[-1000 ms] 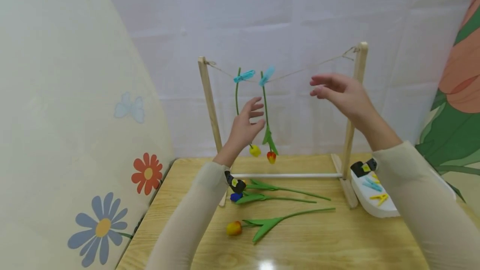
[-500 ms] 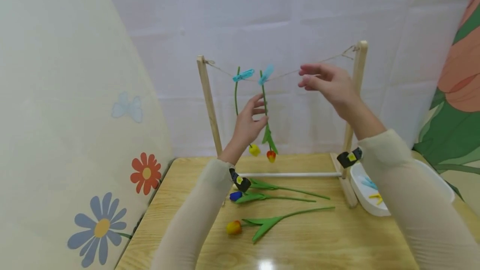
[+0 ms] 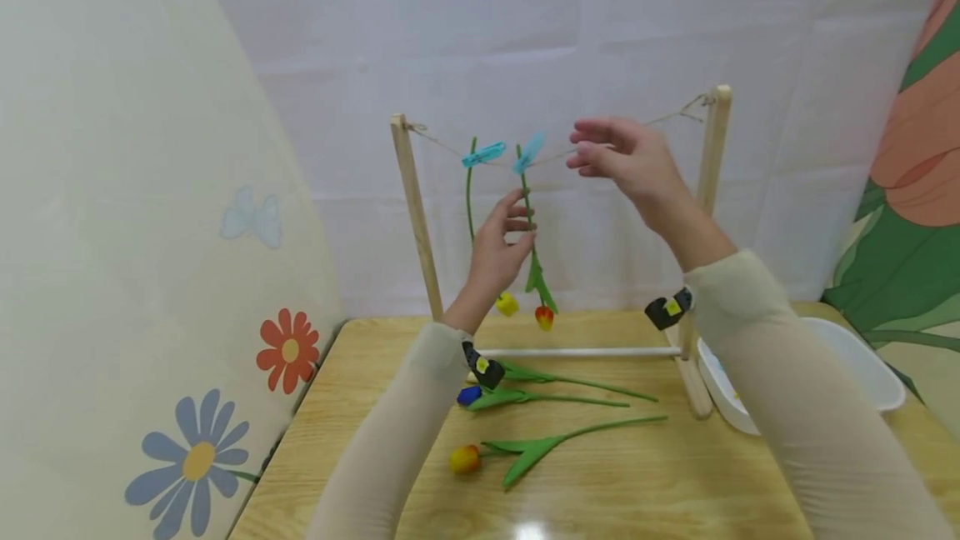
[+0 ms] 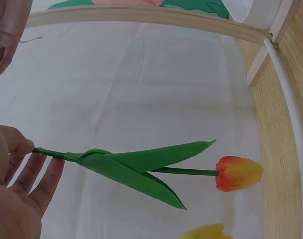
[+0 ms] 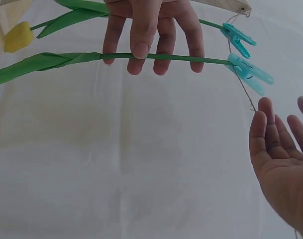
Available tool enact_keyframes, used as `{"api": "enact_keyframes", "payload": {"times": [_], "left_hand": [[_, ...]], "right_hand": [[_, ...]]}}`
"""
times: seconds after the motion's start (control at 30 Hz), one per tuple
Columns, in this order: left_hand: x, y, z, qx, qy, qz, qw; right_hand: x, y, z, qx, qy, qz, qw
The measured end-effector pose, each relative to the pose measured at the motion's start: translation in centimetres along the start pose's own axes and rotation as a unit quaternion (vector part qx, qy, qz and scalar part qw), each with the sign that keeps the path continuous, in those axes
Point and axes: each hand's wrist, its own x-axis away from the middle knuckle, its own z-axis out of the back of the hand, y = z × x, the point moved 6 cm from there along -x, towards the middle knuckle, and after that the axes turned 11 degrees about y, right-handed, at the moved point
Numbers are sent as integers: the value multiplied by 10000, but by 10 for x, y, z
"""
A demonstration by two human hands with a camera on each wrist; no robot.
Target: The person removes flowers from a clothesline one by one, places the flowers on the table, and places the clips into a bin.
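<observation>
My left hand pinches the green stem of a red-and-yellow artificial tulip between thumb and fingers. This tulip hangs bloom down from a twine line, held by a light blue clothespin. To its left, a yellow tulip hangs from a second blue clothespin. My right hand is raised beside the line, right of the clothespins. Its fingers are loosely bent with nothing between them, and the fingertips are close to the twine in the right wrist view.
Two wooden posts, left and right, carry the line, with a white rod low between them. Several tulips, one orange-yellow and one blue, lie on the wooden table. A white tray stands at the right.
My right hand has moved left along the line toward the clothespins. My left hand has shifted slightly right and taken hold of the red-and-yellow tulip's stem.
</observation>
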Motion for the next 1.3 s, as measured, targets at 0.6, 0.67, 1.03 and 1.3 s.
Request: {"api": "enact_keyframes", "payload": {"times": [0.6,0.67,1.03,1.3], "left_hand": [[2,4,-2,125,170,-274,9994],[3,4,-2,132,164,-268,9994],[5,6,0,59,170,-385,9991],[4,5,1,-48,188,-400,9990]], "right_hand": [[-6,3,-30,107,-80,-365,9992],[-7,4,-32,141,-91,-402,9991],[-9,6,-40,182,54,-578,9981],[-12,11,-47,395,148,-684,9968]]}}
